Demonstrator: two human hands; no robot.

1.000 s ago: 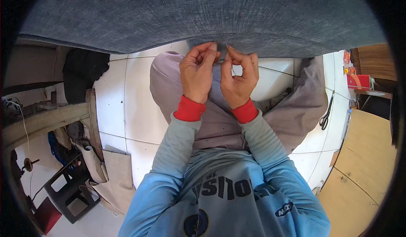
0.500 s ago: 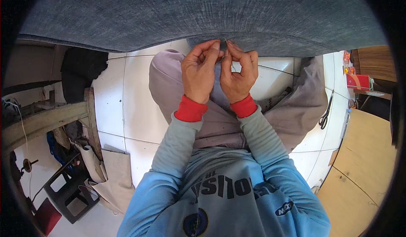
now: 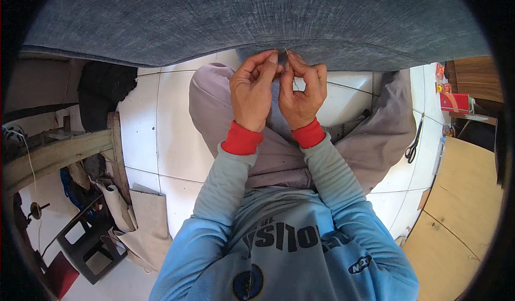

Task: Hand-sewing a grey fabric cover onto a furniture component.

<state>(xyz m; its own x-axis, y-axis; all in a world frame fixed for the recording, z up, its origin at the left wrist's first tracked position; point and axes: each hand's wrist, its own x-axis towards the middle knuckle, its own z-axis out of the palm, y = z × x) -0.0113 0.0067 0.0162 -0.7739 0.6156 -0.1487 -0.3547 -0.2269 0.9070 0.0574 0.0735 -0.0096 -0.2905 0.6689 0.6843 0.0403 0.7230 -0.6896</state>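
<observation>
Both hands are at the lower edge of a large dark grey-blue upholstered piece spanning the top of the view. My left hand is closed, thumb and index pinched at the fabric edge; whether it grips the cloth is hard to tell. My right hand, just beside it, pinches something fine, apparently a needle with thread, its tip against the fabric. The thread trails faintly below the fingertips. I sit cross-legged in mauve trousers on white tiles.
Black scissors lie on the tiles at my right, near a pale board and a red box. At left are a wooden frame, black cloth, a black plastic stool and beige fabric.
Over the last second both hands have shifted slightly upward, closer to the fabric. The right fingertips have risen a little along the edge; little else has moved.
</observation>
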